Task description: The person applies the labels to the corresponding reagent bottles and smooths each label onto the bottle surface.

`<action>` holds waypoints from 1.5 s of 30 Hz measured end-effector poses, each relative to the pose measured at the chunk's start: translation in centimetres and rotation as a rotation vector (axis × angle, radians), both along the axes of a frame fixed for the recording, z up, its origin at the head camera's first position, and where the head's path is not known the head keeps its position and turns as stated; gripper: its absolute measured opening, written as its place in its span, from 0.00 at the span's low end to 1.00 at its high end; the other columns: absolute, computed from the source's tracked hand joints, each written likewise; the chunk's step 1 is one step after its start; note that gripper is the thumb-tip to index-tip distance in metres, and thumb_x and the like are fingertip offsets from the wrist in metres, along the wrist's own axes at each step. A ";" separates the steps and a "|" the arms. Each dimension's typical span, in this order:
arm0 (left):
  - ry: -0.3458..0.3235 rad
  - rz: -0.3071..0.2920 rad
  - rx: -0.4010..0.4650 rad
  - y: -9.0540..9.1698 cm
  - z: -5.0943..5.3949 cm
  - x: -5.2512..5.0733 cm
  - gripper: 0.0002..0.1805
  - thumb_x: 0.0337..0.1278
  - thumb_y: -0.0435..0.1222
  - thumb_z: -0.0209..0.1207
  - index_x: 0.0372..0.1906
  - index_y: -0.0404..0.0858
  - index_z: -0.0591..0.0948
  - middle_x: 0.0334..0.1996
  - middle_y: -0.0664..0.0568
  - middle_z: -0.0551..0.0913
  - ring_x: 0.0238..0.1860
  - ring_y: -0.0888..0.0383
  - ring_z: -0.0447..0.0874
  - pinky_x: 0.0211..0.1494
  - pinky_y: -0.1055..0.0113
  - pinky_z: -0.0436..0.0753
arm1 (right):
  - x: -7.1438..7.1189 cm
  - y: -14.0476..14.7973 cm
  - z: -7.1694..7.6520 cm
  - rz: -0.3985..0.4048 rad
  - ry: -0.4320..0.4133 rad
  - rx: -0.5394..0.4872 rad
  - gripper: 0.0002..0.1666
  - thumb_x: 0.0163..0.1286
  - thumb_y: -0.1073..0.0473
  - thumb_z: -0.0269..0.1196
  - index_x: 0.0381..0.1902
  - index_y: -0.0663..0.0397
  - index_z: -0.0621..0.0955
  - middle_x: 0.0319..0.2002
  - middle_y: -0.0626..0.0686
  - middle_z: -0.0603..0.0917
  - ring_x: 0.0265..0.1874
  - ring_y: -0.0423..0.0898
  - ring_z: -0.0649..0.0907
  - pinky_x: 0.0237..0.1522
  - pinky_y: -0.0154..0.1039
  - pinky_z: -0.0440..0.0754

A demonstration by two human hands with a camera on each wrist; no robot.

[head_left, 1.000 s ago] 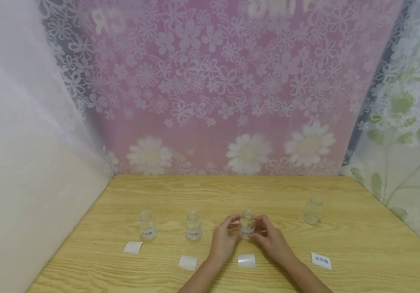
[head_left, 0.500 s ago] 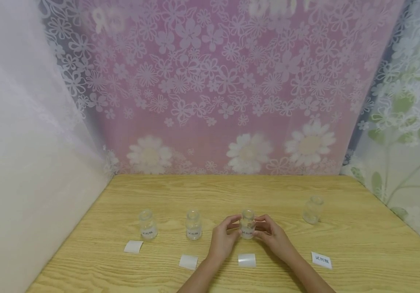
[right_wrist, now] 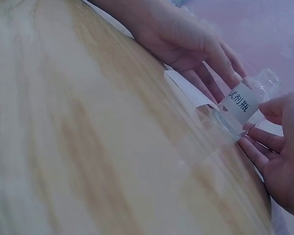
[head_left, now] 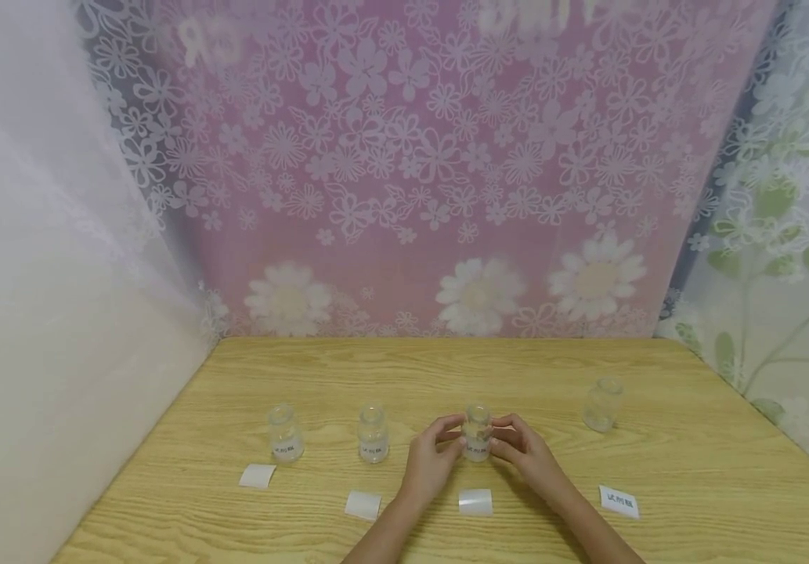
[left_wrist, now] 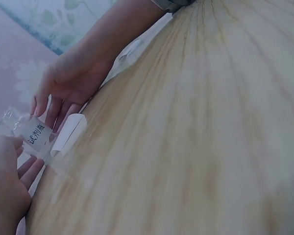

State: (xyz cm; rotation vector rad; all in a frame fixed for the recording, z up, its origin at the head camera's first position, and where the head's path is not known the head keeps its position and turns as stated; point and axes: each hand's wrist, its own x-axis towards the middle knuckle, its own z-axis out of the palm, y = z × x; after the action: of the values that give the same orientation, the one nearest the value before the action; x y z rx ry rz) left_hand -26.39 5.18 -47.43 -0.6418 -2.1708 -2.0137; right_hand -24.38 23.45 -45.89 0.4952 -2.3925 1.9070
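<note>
A small clear glass reagent bottle (head_left: 478, 429) stands upright on the table between my hands, a white label (right_wrist: 241, 103) with black printed characters on its front. My left hand (head_left: 429, 462) holds it from the left, thumb near the label's edge and fingers around the side. From the right, my right hand (head_left: 532, 464) holds the same bottle with thumb and curled fingers. A blank backing paper (head_left: 475, 501), slightly curled, lies just in front of it. In the left wrist view both hands meet around the labelled bottle (left_wrist: 27, 129).
Two labelled bottles, one at far left (head_left: 285, 433) and one nearer (head_left: 373, 435), stand to the left. Blank papers (head_left: 257, 475) (head_left: 362, 504) lie before them. An unlabelled glass bottle (head_left: 603, 406) stands at the right, behind a printed label (head_left: 619, 501). Curtains surround the wooden table (head_left: 404, 368).
My right thumb has shifted from the front of the label to the bottle's right side. The bottle stays in place between both hands, and the other things have not moved.
</note>
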 end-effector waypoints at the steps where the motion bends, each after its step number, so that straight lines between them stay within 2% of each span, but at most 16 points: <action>1: -0.002 0.000 -0.004 0.1 0.0 0.0 0.16 0.59 0.31 0.57 0.53 0.38 0.76 0.52 0.47 0.77 0.48 0.51 0.77 0.42 0.70 0.79 | 0.1 0.0 0.0 -0.014 0.000 0.008 0.21 0.69 0.63 0.55 0.54 0.69 0.66 0.53 0.70 0.72 0.54 0.65 0.70 0.50 0.42 0.74; 6: -0.019 -0.003 -0.029 0.6 -0.1 0.1 0.17 0.61 0.33 0.56 0.55 0.39 0.75 0.52 0.48 0.76 0.49 0.52 0.76 0.44 0.68 0.78 | 0.3 0.1 -0.2 -0.092 -0.003 0.026 0.23 0.65 0.65 0.58 0.55 0.68 0.66 0.51 0.66 0.74 0.52 0.61 0.73 0.49 0.39 0.75; 11: -0.042 -0.011 -0.022 1.0 0.0 0.2 0.19 0.62 0.35 0.55 0.57 0.35 0.72 0.51 0.45 0.76 0.49 0.50 0.76 0.46 0.64 0.78 | 0.5 0.3 -0.2 -0.157 0.042 0.058 0.21 0.64 0.67 0.58 0.54 0.68 0.68 0.51 0.62 0.75 0.52 0.59 0.73 0.50 0.39 0.73; 15: -0.010 0.016 0.011 1.3 0.7 0.1 0.19 0.62 0.35 0.55 0.57 0.33 0.71 0.51 0.43 0.74 0.50 0.48 0.75 0.49 0.62 0.76 | 0.6 0.9 0.5 -0.189 0.094 0.045 0.17 0.66 0.71 0.54 0.52 0.68 0.69 0.51 0.63 0.74 0.51 0.58 0.74 0.49 0.39 0.75; 18: 0.067 0.060 0.042 1.7 1.9 0.2 0.18 0.61 0.33 0.55 0.55 0.34 0.72 0.51 0.46 0.74 0.51 0.49 0.73 0.52 0.60 0.74 | 0.7 1.9 1.3 -0.192 0.164 0.004 0.15 0.67 0.72 0.52 0.51 0.72 0.68 0.49 0.66 0.74 0.49 0.55 0.75 0.47 0.33 0.75; 20: 0.133 0.084 0.062 2.2 3.2 0.4 0.16 0.61 0.33 0.55 0.54 0.34 0.73 0.50 0.48 0.75 0.51 0.51 0.72 0.53 0.59 0.73 | 0.9 3.0 2.0 -0.198 0.233 -0.007 0.14 0.68 0.73 0.51 0.51 0.73 0.68 0.48 0.68 0.74 0.47 0.51 0.76 0.46 0.30 0.75; 23: 0.248 0.083 0.099 3.5 5.4 0.5 0.15 0.62 0.33 0.55 0.51 0.33 0.73 0.49 0.48 0.76 0.50 0.53 0.73 0.53 0.57 0.73 | 1.1 5.1 3.4 -0.232 0.323 -0.019 0.13 0.68 0.73 0.50 0.50 0.75 0.68 0.46 0.69 0.73 0.45 0.45 0.76 0.44 0.29 0.75; 25: 0.296 0.062 0.138 4.6 6.8 0.6 0.14 0.63 0.35 0.54 0.50 0.32 0.74 0.47 0.48 0.77 0.49 0.54 0.73 0.52 0.58 0.74 | 1.2 6.6 4.4 -0.291 0.370 -0.002 0.13 0.68 0.73 0.50 0.49 0.74 0.68 0.45 0.66 0.75 0.43 0.41 0.77 0.43 0.28 0.76; 28: 0.306 0.014 0.180 6.8 8.4 0.6 0.14 0.64 0.36 0.54 0.49 0.31 0.74 0.45 0.50 0.77 0.48 0.54 0.75 0.51 0.62 0.75 | 1.3 8.9 5.6 -0.426 0.407 0.040 0.12 0.68 0.72 0.51 0.49 0.74 0.69 0.43 0.57 0.78 0.41 0.38 0.78 0.41 0.26 0.76; 30: 0.263 -0.014 0.188 8.5 9.0 0.4 0.14 0.63 0.36 0.54 0.49 0.31 0.74 0.44 0.53 0.77 0.47 0.56 0.75 0.50 0.66 0.75 | 1.3 10.3 6.0 -0.527 0.409 0.065 0.12 0.68 0.71 0.52 0.48 0.73 0.70 0.41 0.50 0.79 0.40 0.36 0.78 0.39 0.24 0.75; 32: 0.192 -0.041 0.188 10.2 9.2 0.3 0.13 0.63 0.35 0.54 0.49 0.33 0.75 0.44 0.56 0.76 0.46 0.60 0.75 0.50 0.69 0.75 | 1.3 11.7 6.1 -0.610 0.394 0.084 0.12 0.68 0.70 0.52 0.48 0.72 0.71 0.40 0.45 0.79 0.39 0.35 0.78 0.37 0.22 0.75; 35: 0.066 -0.058 0.183 12.7 8.8 0.1 0.12 0.61 0.35 0.56 0.48 0.37 0.76 0.43 0.62 0.76 0.43 0.65 0.74 0.46 0.73 0.75 | 1.1 13.3 5.6 -0.674 0.318 0.102 0.13 0.69 0.66 0.53 0.48 0.70 0.71 0.39 0.42 0.78 0.37 0.34 0.77 0.35 0.21 0.75; 37: -0.016 -0.047 0.165 14.3 8.3 -0.1 0.12 0.60 0.35 0.58 0.48 0.40 0.76 0.43 0.64 0.75 0.43 0.66 0.75 0.44 0.75 0.75 | 0.8 14.1 5.1 -0.667 0.260 0.129 0.15 0.70 0.64 0.52 0.49 0.70 0.70 0.41 0.46 0.77 0.36 0.31 0.76 0.34 0.21 0.75; 40: -0.136 -0.028 0.104 16.1 7.2 -0.4 0.16 0.57 0.36 0.59 0.51 0.42 0.76 0.47 0.63 0.76 0.46 0.62 0.75 0.45 0.73 0.76 | 0.5 14.9 4.2 -0.605 0.171 0.170 0.20 0.71 0.60 0.51 0.53 0.72 0.67 0.48 0.60 0.74 0.35 0.25 0.73 0.35 0.22 0.75; 43: -0.241 -0.041 0.018 17.5 6.0 -0.6 0.22 0.56 0.37 0.60 0.58 0.43 0.73 0.54 0.57 0.74 0.53 0.54 0.73 0.50 0.64 0.76 | 0.2 15.4 3.3 -0.514 0.117 0.226 0.26 0.73 0.57 0.48 0.59 0.74 0.62 0.55 0.70 0.67 0.39 0.23 0.70 0.38 0.22 0.74; 45: -0.291 -0.070 -0.051 18.2 5.2 -0.6 0.26 0.57 0.39 0.59 0.61 0.44 0.70 0.58 0.52 0.72 0.57 0.51 0.70 0.52 0.58 0.74 | 0.0 15.4 3.0 -0.464 0.081 0.222 0.29 0.74 0.56 0.47 0.61 0.75 0.58 0.58 0.73 0.63 0.42 0.25 0.70 0.40 0.22 0.73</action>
State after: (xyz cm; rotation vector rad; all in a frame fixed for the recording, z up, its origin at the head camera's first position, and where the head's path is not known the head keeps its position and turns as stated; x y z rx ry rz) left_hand -27.03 23.35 -42.28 -0.4608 -2.3957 -2.2164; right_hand -24.36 38.87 -42.94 0.0115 -2.4066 1.4122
